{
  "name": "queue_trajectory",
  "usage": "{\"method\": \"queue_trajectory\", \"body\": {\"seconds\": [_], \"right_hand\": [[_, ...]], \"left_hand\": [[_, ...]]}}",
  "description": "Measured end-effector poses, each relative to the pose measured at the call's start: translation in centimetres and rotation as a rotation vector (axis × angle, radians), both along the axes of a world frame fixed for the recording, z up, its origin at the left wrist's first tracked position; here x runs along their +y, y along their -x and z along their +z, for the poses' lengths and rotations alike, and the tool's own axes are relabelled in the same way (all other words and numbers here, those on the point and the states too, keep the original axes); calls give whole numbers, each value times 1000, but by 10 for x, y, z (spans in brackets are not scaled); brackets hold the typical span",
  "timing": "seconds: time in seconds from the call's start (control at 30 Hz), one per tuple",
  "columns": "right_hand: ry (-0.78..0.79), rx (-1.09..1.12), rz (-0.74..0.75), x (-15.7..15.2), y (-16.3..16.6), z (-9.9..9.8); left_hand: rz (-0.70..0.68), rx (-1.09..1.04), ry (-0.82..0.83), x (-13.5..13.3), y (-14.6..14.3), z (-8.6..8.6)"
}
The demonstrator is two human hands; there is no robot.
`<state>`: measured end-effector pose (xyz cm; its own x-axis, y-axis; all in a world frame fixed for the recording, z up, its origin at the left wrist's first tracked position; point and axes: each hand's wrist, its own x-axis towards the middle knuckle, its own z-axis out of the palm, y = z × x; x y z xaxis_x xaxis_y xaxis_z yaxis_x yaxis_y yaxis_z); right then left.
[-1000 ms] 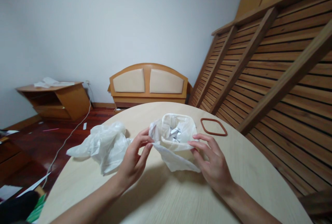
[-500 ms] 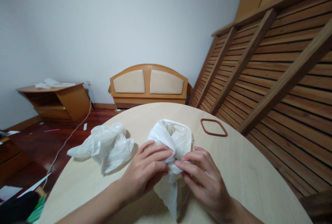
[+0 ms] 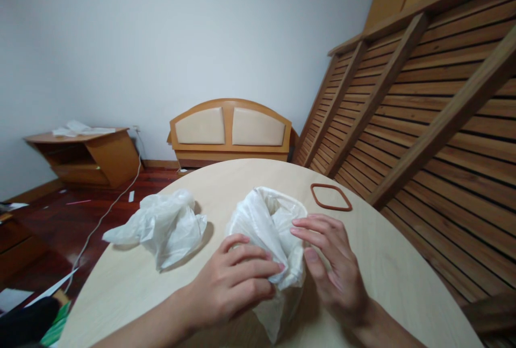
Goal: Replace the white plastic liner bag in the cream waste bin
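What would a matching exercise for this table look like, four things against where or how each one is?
1 left hand
2 loose bag
3 ring
4 right hand

A flat on the table, touched by nothing
B gripping the gathered bin bag
C crumpled, left of the bin bag
D open, fingers on the bin bag

Pairs: 1-B, 2-C, 3-A, 4-D

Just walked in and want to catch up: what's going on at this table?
A person is handling a thin white plastic bag with both bare hands on a round pale wooden table. The left hand has a gathered bunch of the film pinched in its fingers. The right hand is open, fingers spread against the bag's right side. A crumpled translucent plastic bag lies loose to the left, and a brown rounded-square ring lies flat beyond the right hand. Neither is touched.
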<state>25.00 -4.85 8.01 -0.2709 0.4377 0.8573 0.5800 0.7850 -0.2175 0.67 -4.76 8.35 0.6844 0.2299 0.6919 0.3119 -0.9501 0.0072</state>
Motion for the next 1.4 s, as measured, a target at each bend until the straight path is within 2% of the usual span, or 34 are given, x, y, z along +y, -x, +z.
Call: {"method": "queue_trajectory", "body": {"seconds": [0.17, 0.3, 0.47, 0.6, 0.83, 1.07, 1.2, 1.4], "right_hand": [[1, -108, 68, 0, -1, 6], [-13, -223, 51, -5, -1, 12], [-9, -289, 20, -9, -3, 14], [50, -238, 103, -5, -5, 9], [107, -32, 188, 2, -8, 3], [-50, -32, 167, 2, -7, 1], [-166, -107, 179, 5, -4, 0], [-208, -195, 224, 6, 0, 1]], "left_hand": [[-85, 30, 35, -6, -4, 4], [-104, 32, -31, -10, -7, 8], [-120, 13, -127, -10, -12, 4], [-119, -24, -225, -7, -14, 3], [-51, -21, -183, 6, -13, -4], [75, -141, -115, 18, -9, -13], [108, -198, -58, 25, -5, -18], [165, -248, -96, 33, -2, -22]]}}
